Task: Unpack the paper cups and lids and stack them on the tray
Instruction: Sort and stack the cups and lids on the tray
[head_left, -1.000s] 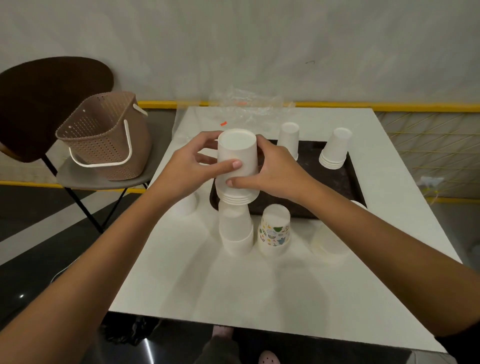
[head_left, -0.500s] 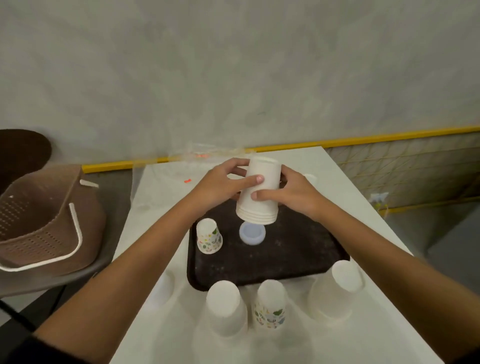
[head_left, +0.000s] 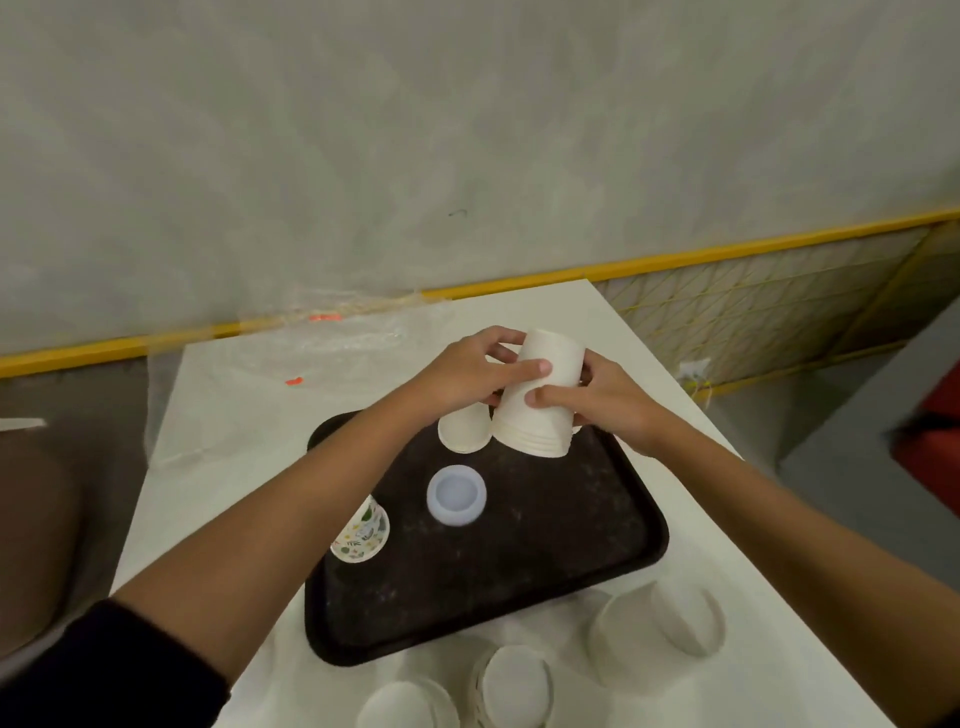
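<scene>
- Toppling looks the main risk: the stack of white cups leans, closed base up, rims low over the far end of the dark tray; set down at that lean it could fall, or knock the smaller upturned cup just beside its left rim
- Nested cups might slide apart if the grip slackens; both hands hold only the outermost wall
- Left hand grips the upper part; thumb across the near wall, fingers curled behind
- Right hand grips lower; thumb on the near wall, fingers wrapped round the right side, partly hidden
- Whether the rims touch the tray cannot be told
- Also on the tray: a pale round lid near the middle, a patterned cup at left; more upturned cups stand on the white table nearby
</scene>
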